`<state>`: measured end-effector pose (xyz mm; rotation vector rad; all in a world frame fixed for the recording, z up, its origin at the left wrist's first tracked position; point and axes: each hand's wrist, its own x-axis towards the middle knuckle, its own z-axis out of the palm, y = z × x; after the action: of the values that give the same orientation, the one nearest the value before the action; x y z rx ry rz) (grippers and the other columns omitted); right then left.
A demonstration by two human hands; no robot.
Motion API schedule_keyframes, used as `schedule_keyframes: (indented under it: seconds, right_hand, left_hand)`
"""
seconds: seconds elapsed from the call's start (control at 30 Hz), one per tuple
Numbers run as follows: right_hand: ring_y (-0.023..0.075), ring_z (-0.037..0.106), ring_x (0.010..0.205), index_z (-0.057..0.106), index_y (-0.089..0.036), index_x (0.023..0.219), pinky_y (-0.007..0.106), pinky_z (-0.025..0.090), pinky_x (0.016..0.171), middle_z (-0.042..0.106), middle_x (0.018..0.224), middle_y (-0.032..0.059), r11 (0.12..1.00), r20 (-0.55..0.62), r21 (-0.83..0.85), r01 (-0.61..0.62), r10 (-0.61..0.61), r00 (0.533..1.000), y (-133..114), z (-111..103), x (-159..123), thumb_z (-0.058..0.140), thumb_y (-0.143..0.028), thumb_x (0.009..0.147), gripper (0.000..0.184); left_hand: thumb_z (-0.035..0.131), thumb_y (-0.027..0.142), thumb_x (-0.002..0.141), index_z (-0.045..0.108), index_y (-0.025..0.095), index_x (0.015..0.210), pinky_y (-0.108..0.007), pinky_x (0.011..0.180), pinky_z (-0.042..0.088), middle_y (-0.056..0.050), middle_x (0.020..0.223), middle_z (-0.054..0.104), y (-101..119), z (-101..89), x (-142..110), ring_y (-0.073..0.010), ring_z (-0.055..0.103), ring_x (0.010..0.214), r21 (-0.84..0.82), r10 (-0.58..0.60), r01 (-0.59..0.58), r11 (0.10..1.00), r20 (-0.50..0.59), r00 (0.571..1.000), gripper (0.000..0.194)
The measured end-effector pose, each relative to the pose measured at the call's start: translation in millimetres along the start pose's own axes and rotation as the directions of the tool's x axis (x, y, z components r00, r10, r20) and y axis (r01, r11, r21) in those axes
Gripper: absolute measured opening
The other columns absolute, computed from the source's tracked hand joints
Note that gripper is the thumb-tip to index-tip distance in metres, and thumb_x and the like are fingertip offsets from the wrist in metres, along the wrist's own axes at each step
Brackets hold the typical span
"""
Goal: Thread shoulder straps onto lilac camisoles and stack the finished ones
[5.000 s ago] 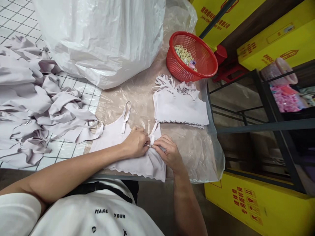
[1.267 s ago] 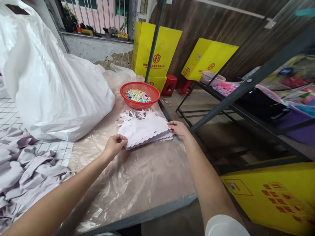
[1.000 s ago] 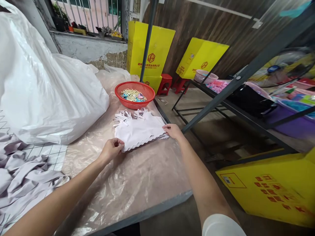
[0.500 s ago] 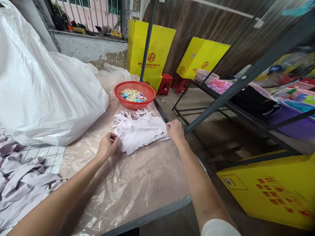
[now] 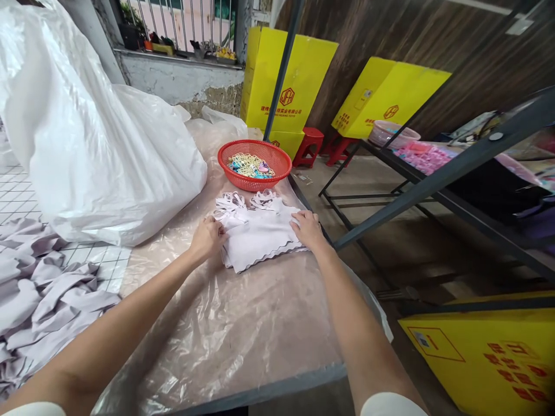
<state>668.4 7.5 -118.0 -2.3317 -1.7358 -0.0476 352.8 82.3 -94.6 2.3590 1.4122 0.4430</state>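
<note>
The left hand point(image 5: 209, 236) was at the nine o'clock edge of a stack of pale garments point(image 5: 262, 234), its fingers curled against the fabric; whether it pinched any layer could not be told. The right hand point(image 5: 307, 229) was at the three o'clock edge, fingers extended and slightly spread over the cloth, not clenched.

The stack lay flat on a plastic-covered table point(image 5: 255, 323), its looped straps pointing toward twelve o'clock and its scalloped hems toward six.

Seen from the stack, a red mesh basket point(image 5: 254, 184) stood just beyond at twelve o'clock, holding small cream, blue and purple pieces point(image 5: 251, 166). A big white plastic bag point(image 5: 117, 167) bulged at ten o'clock, and a loose heap of similar pale fabric point(image 5: 47, 300) sprawled between eight and nine, partly over a white gridded surface point(image 5: 110, 260).

Farther off, a barred window point(image 5: 186, 26) was at eleven o'clock, a red stool point(image 5: 309, 147) at one, and a pink basket point(image 5: 392, 134) at two on a dark metal rack point(image 5: 437, 196). A yellow box point(image 5: 489, 352) with red print sat low at four o'clock.
</note>
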Motion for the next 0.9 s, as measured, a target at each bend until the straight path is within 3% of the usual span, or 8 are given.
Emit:
schedule_keyframes:
  seconds: [0.1,0.2,0.37,0.47,0.57,0.63,0.77,0.9]
  right_hand:
    - [0.0319,0.047,0.117,0.067,-0.018,0.125,0.045,0.044,0.099,0.054,0.129,0.0169,0.999,0.001,0.036,-0.022,0.022,1.0,4,-1,-2,0.05,-0.032,0.094,0.038]
    - [0.0324,0.048,0.115,0.071,-0.019,0.116,0.047,0.044,0.098,0.056,0.125,0.0161,0.998,-0.007,0.058,-0.025,0.025,1.0,7,-3,-1,0.052,-0.033,0.093,0.033]
    - [0.0332,0.048,0.115,0.07,-0.016,0.115,0.046,0.045,0.094,0.055,0.124,0.017,0.998,-0.1,0.066,-0.009,0.015,0.995,-4,-11,1,0.054,-0.029,0.091,0.031]
    - [0.0315,0.048,0.114,0.068,-0.016,0.115,0.045,0.042,0.095,0.056,0.123,0.0163,0.982,-0.168,0.077,0.174,-0.159,0.973,-34,-16,-15,0.056,-0.03,0.091,0.031]
    - [0.0277,0.051,0.107,0.067,-0.019,0.114,0.041,0.041,0.093,0.06,0.113,0.0119,0.855,-0.183,0.137,0.5,-0.474,0.861,-80,-14,-48,0.065,-0.047,0.087,0.039]
    - [0.0264,0.051,0.101,0.067,-0.02,0.112,0.04,0.04,0.087,0.062,0.109,0.0102,0.77,-0.159,0.167,0.616,-0.595,0.788,-110,-8,-71,0.071,-0.058,0.08,0.05]
    - [0.0234,0.051,0.094,0.067,-0.02,0.102,0.037,0.035,0.079,0.065,0.098,0.0074,0.766,-0.125,0.154,0.624,-0.611,0.782,-143,8,-89,0.075,-0.039,0.082,0.028]
    - [0.0206,0.053,0.089,0.069,-0.021,0.093,0.036,0.036,0.078,0.066,0.09,0.0045,0.744,-0.163,0.215,0.633,-0.612,0.774,-141,17,-78,0.068,-0.024,0.088,0.006]
  left_hand:
    - [0.066,0.02,0.071,0.067,0.019,0.067,-0.033,0.086,0.047,-0.01,0.087,0.067,-4,-11.0,16,-0.028,0.061,0.095,0.01,-0.018,0.017,1.0,0.078,0.997,0.005]
    - [0.07,0.019,0.065,0.065,0.02,0.062,-0.028,0.076,0.047,-0.006,0.074,0.067,-7,-21.3,33,-0.0255,0.063,0.087,0.006,-0.039,0.038,0.999,0.116,0.992,0.006]
    - [0.07,0.041,0.073,0.063,0.02,0.064,-0.025,0.06,0.043,-0.004,0.061,0.064,-5,-24.0,62,-0.0218,0.064,0.07,-0.026,-0.223,0.23,0.973,0.168,0.96,0.024]
    - [0.069,0.045,0.076,0.065,0.019,0.067,-0.026,0.057,0.043,-0.005,0.059,0.064,-2,-14.8,77,-0.0222,0.065,0.065,-0.038,-0.289,0.3,0.953,0.187,0.939,0.028]
    - [0.069,0.04,0.076,0.068,0.018,0.074,-0.025,0.055,0.044,-0.004,0.06,0.066,-1,-3.8,86,-0.0197,0.064,0.06,-0.06,-0.302,0.32,0.946,0.204,0.931,0.022]
    - [0.07,0.032,0.074,0.07,0.017,0.08,-0.024,0.056,0.044,-0.004,0.064,0.069,-1,0.7,90,-0.0186,0.065,0.061,-0.071,-0.29,0.309,0.949,0.199,0.936,0.015]
    - [0.07,0.019,0.067,0.071,0.017,0.101,-0.023,0.063,0.047,-0.007,0.079,0.074,-1,0.5,94,-0.0206,0.069,0.077,-0.053,-0.234,0.243,0.969,0.146,0.961,0.033]
    - [0.064,0.013,0.067,0.073,0.018,0.086,-0.023,0.066,0.047,-0.007,0.076,0.074,-1,-4.7,99,-0.0207,0.069,0.078,-0.007,-0.148,0.151,0.989,0.166,0.975,0.022]
